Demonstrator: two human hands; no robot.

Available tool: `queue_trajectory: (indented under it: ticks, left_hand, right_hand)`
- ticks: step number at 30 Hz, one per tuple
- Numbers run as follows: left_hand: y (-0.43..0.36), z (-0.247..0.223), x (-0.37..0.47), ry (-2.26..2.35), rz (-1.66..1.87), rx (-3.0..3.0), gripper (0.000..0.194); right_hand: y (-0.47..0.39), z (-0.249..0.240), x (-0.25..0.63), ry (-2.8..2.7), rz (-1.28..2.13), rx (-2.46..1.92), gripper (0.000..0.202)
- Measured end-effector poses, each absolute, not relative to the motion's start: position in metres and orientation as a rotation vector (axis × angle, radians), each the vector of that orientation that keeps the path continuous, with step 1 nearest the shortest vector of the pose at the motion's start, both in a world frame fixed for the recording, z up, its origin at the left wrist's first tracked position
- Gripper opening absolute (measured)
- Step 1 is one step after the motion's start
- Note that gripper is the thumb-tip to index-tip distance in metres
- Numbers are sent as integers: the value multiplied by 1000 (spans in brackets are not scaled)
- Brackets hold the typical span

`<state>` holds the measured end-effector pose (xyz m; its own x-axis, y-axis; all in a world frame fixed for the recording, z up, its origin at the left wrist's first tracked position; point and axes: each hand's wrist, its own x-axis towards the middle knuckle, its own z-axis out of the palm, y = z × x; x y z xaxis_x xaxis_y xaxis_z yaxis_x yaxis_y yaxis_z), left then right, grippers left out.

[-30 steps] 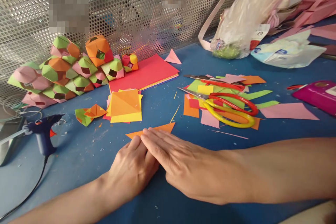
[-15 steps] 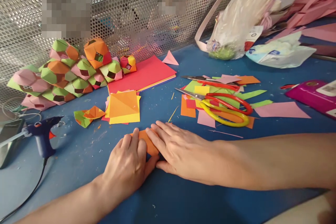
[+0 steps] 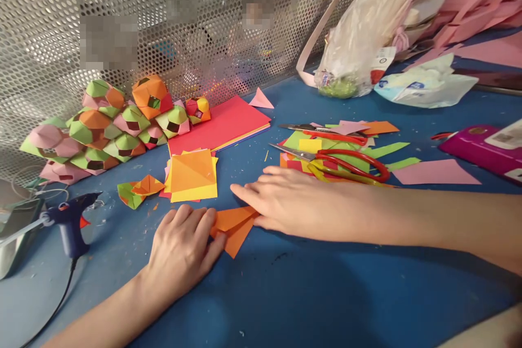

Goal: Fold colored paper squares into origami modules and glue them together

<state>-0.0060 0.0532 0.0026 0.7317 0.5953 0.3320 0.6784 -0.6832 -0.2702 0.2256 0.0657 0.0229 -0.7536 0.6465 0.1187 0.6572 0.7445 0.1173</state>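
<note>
Orange paper, bag with green contents

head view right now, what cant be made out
All in the head view:
Orange paper: both ends, hidden by the left hand and right hand.
Yellow scissor handle: lower part, hidden by the right forearm.
Magenta packet: right end, cut off by the picture's edge.
Whatever is behind the perforated panel: blurred and broken up by the mesh.

Table brighter at left, shadowed lower right; pixelated patches over mesh panel.
</note>
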Motion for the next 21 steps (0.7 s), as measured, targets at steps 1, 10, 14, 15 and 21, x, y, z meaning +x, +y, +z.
queue_trajectory:
  ticks: [1, 10, 14, 15, 21]
  left_hand:
    - [55, 3, -7, -1001, -336, -2566, 21]
    - [62, 8, -11, -1753, -885, -2720, 27]
    - [60, 10, -8, -2190, -1122, -2763, 28]
    - [60, 11, -7, -2279, -1214, -2793, 25]
    - [58, 8, -2, -2520, -1593, -3007, 24]
  right_hand:
    - [71, 26, 226, -2855, -209, -1117, 31]
    - [100, 25, 219, -2157, 669, -1296, 53]
    - [104, 10, 209, -1912, 1107, -1157, 57]
    - [104, 7, 207, -1849, 1213, -1086, 57]
    - [102, 3, 203, -1607, 1582, -879, 53]
